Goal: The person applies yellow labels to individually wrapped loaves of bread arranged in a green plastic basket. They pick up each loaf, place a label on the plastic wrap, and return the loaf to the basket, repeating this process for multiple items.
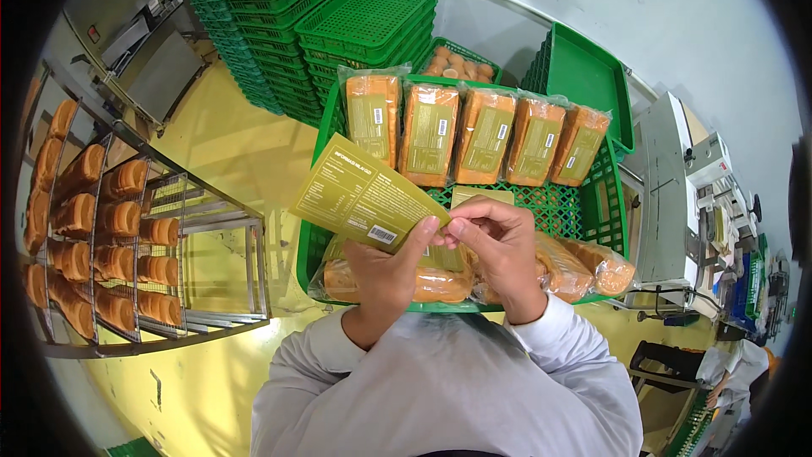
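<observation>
Over a green plastic crate [315, 267] full of bagged bread, my left hand [385, 275] pinches an olive-green printed label [359, 190] between thumb and fingers. The label is flat, with pale print and a barcode. My right hand [499, 250] has its thumb and fingertips closed on the label's right corner, against my left thumb. Several bagged loaves [430, 140] with similar olive labels stand in a row at the crate's far side. Nearer me, more bagged bread [562, 269] lies partly behind my hands. Another olive label [482, 196] shows just beyond my right fingers.
Stacked green crates [364, 21] stand beyond, left of centre. A smaller crate holds round brown items [457, 65]. At left is a wire rack [182, 245] of unwrapped loaves [114, 220]. White equipment [668, 186] stands at right. Another person [734, 377] appears at the lower right.
</observation>
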Motion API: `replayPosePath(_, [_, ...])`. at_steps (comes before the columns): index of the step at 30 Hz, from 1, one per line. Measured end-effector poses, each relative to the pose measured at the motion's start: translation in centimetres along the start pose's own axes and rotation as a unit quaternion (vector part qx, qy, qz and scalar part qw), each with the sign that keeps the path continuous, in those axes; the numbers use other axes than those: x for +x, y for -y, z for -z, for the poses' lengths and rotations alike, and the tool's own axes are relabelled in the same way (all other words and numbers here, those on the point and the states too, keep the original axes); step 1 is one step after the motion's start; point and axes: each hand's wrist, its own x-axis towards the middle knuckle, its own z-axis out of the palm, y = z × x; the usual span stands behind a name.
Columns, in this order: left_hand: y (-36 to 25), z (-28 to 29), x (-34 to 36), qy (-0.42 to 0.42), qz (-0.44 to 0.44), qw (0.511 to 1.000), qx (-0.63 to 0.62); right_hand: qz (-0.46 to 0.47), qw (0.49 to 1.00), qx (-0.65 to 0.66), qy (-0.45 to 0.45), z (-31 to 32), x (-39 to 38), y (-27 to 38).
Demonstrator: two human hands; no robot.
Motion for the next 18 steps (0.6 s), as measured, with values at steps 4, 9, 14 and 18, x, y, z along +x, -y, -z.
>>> replayPosePath(4, [0.1,0.6,-0.1,0.02,-0.035,0.995,0.086,-0.013,0.999,-0.043,-0.016,-0.2,-0.3,0.2])
replayPosePath(9, [0.0,0.5,-0.2,0.024,-0.031,0.995,0.092,-0.001,0.997,-0.07,0.014,0.5,-0.1,0.8])
replayPosePath(14, [0.0,0.5,-0.4,0.041,-0.051,0.992,0.106,0.04,0.983,-0.179,-0.006,0.4,-0.1,0.9])
replayPosePath(18, [0.3,0.5,-0.7,0.05,-0.114,0.978,0.169,0.043,0.971,-0.231,-0.054,0.1,-0.4,-0.2])
